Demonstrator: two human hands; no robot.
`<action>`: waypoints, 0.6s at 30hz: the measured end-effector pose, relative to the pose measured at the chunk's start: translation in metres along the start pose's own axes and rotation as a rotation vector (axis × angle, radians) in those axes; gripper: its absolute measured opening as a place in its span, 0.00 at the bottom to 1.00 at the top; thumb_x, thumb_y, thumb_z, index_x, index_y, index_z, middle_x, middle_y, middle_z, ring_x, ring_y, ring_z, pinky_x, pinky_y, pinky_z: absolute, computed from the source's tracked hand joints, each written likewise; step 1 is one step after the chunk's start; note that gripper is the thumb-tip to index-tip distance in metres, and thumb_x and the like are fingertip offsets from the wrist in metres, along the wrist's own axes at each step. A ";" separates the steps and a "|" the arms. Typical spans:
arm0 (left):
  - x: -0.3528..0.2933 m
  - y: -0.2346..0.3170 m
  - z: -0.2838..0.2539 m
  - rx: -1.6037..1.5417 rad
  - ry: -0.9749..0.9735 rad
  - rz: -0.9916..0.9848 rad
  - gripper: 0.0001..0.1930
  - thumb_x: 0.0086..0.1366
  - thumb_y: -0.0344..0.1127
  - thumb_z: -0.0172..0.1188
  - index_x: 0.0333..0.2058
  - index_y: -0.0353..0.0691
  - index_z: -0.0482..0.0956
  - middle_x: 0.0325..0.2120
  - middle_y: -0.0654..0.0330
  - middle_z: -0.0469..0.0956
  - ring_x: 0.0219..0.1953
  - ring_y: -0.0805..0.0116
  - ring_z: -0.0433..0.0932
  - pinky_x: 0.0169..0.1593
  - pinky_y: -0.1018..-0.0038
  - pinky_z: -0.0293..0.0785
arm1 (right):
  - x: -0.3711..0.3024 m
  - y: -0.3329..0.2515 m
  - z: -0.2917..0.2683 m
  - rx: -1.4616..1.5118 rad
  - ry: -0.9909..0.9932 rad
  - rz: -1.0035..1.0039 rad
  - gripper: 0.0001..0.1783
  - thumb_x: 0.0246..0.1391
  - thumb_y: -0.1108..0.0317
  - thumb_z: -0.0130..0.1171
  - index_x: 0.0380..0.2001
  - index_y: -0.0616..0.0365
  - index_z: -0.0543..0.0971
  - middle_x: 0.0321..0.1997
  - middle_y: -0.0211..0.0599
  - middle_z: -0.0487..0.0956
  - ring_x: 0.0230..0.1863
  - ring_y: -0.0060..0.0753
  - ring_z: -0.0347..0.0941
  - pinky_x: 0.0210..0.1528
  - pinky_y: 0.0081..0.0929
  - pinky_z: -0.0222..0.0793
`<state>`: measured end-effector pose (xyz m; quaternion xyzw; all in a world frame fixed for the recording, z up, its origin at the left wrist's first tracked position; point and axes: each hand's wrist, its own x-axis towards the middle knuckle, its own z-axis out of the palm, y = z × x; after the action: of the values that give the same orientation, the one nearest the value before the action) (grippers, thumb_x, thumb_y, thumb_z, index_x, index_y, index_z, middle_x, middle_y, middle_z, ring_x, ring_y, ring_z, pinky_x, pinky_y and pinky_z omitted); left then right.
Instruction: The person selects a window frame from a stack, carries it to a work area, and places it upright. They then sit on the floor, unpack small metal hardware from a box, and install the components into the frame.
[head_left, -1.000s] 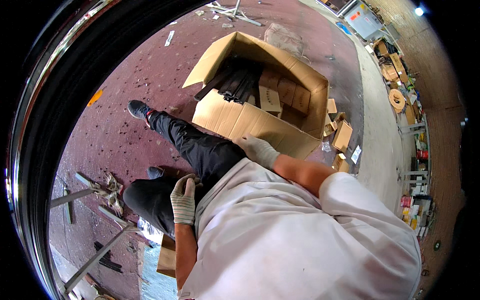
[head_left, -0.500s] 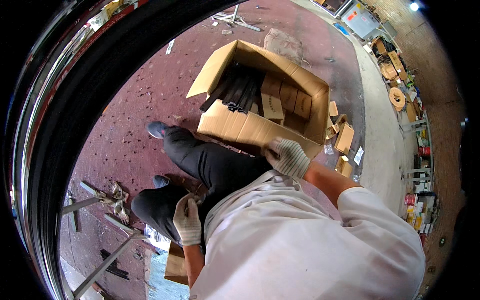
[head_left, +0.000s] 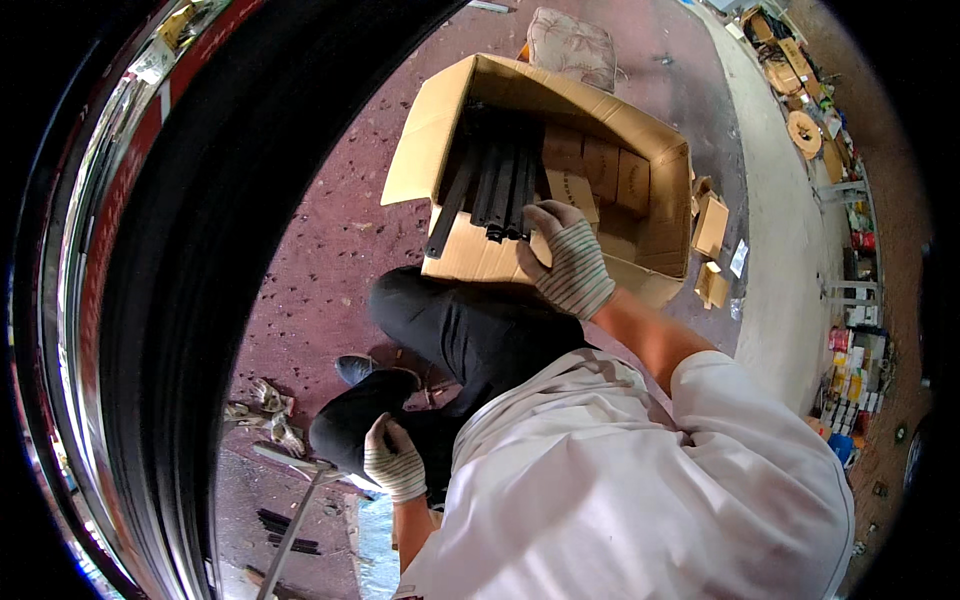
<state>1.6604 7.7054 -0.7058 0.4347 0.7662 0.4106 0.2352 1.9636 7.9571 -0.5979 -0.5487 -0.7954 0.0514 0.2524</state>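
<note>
My right hand (head_left: 568, 262), in a striped fingerless glove, reaches to the near side of a cardboard box (head_left: 475, 250). Its thumb and forefinger are apart, with the fingertips beside the near ends of a bundle of black strips (head_left: 497, 190). The strips lie in the box's left half and jut over its near edge; one strip (head_left: 452, 210) leans apart on the left. Smaller brown cartons (head_left: 600, 168) fill part of the box's right half. My left hand (head_left: 395, 462), gloved alike, is above my bent knee, fingers curled together; whatever they may hold is hidden.
A patterned cushion (head_left: 573, 48) lies behind the box. Small open cartons (head_left: 711, 225) stand to its right. Loose gloves (head_left: 275, 408), a metal leg (head_left: 295, 535) and black strips (head_left: 288, 530) are at lower left. A large dark curved frame (head_left: 190, 300) blocks the left side.
My right hand has moved forward from the box's near flap to the strip ends, its fingers spreading. My left hand stays by the knee. The whole view has shifted.
</note>
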 end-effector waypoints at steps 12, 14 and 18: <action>0.025 0.018 0.010 0.124 -0.096 -0.066 0.08 0.69 0.31 0.58 0.42 0.34 0.81 0.31 0.56 0.83 0.30 0.70 0.79 0.39 0.74 0.77 | 0.056 -0.041 0.053 -0.020 -0.143 -0.388 0.19 0.56 0.58 0.58 0.49 0.53 0.76 0.48 0.38 0.78 0.52 0.42 0.74 0.61 0.43 0.63; 0.020 0.029 0.012 0.121 -0.072 -0.077 0.09 0.69 0.31 0.58 0.43 0.33 0.81 0.32 0.57 0.83 0.30 0.70 0.78 0.40 0.74 0.77 | 0.057 -0.031 0.056 -0.065 -0.170 -0.390 0.18 0.52 0.58 0.64 0.45 0.51 0.77 0.46 0.37 0.76 0.51 0.40 0.73 0.61 0.43 0.64; 0.000 0.021 0.013 0.005 0.032 -0.150 0.09 0.70 0.31 0.57 0.44 0.34 0.80 0.32 0.61 0.82 0.29 0.75 0.76 0.38 0.77 0.76 | 0.055 -0.020 0.051 -0.097 -0.152 -0.449 0.19 0.51 0.56 0.65 0.44 0.51 0.76 0.45 0.38 0.77 0.50 0.42 0.75 0.58 0.43 0.67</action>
<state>1.6796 7.7170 -0.6956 0.3700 0.8013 0.3968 0.2521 1.9085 8.0080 -0.6156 -0.3641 -0.9157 -0.0033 0.1702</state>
